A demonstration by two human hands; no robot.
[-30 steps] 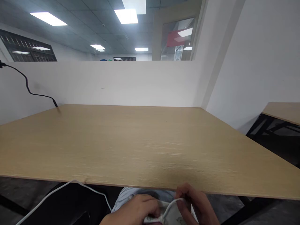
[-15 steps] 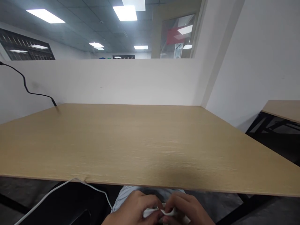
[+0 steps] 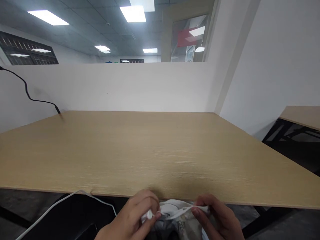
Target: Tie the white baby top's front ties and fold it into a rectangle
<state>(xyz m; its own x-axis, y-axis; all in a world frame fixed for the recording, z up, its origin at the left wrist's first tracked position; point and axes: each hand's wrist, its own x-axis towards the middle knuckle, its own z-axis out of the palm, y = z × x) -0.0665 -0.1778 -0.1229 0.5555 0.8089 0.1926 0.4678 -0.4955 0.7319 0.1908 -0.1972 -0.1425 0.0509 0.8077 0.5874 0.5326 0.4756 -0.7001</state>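
White cloth-like material [image 3: 176, 207] is stretched between my two hands, just below the front edge of the wooden table [image 3: 140, 150]. My left hand [image 3: 136, 211] is closed on its left end. A small white round piece [image 3: 149, 214] sticks out between the left thumb and fingers; what it belongs to I cannot make out. Between thumb and forefinger, my right hand [image 3: 220, 218] pinches the right end of the material. Under it, part of a greyish patterned surface shows, too little to name.
A white cable [image 3: 50, 210] runs over the table's front edge at the left, above a black seat-like surface [image 3: 62, 218]. A black flexible stalk [image 3: 28, 93] rises at the far left corner. White partitions [image 3: 140, 86] border the table; another table [image 3: 302, 115] stands at the right.
My hands were close together and lower, bunched around the white material. Both have risen and moved apart, spreading the material between them, and the small round piece now shows.
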